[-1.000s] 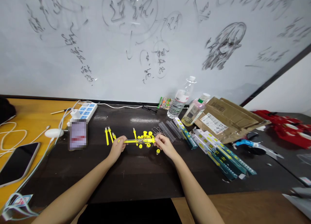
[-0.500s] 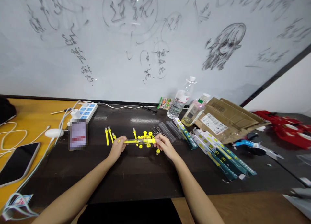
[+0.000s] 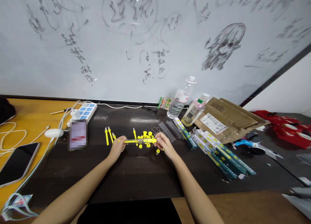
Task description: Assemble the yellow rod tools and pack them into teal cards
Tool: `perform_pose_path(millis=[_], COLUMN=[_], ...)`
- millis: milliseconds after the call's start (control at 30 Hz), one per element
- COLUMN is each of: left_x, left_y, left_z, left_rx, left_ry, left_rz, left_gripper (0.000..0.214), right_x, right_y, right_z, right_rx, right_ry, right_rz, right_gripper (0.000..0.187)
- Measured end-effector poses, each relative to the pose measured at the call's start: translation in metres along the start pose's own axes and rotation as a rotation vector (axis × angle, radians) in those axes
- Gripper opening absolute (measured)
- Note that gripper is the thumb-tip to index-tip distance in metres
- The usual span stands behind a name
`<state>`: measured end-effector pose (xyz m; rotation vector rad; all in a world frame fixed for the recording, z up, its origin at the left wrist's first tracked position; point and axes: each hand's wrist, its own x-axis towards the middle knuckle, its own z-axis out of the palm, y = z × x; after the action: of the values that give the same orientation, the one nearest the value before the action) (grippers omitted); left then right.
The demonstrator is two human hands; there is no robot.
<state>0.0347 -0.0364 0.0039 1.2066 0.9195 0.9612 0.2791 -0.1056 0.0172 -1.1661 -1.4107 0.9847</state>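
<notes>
Left hand (image 3: 118, 147) pinches one end of the yellow pen (image 3: 139, 141), right hand (image 3: 164, 144) the other (both grips closed on it), steadying it level over the tabletop (image 3: 136, 178) beside loose yellow caps (image 3: 146, 134).

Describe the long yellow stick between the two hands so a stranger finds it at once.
Below the scribbled whiteboard is a dark table; near its middle are the left hand and right hand. Between them, level and crosswise, runs the yellow stick, one end in each. It is far longer than the short pins left of it and the small caps behind it.
</notes>
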Motion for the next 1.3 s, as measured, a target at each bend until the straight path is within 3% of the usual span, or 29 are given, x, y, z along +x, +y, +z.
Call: perform_pose_path(millis=[200,433,667,1100,1300], left_x=[-0.0008,-0.0012,-0.0022,-0.0032,-0.003], left_y=[-0.0004,0.0,0.0003,0.001,0.0031], left_z=[0.0002,0.001,0.0008,0.0027,0.0024], left_rx=[0.01,0.03,0.015,0.044,0.023], left_ry=[-0.01,-0.016,-0.01,-0.019,0.007], left_rz=[0.0,-0.003,0.013,0.016,0.032], left_gripper=[0.033,0.033,0.033,0.032,0.034], right_x=[0.0,0.001,-0.0008,-0.0001,-0.0008], right_y=[0.0031,0.0048,0.0,0.0044,0.001], right_z=[0.0005,0.0029,-0.0001,0.0067,0.0036], right_rx=[-0.04,-0.144,-0.022,-0.132,-0.08], right_ry=[-0.023,-0.007,-0.015,-0.015,-0.022], right_rz=[0.0,0.037,-0.006,0.039,0.007], right_gripper=[0.025,0.049,0.021,0.041,0.03])
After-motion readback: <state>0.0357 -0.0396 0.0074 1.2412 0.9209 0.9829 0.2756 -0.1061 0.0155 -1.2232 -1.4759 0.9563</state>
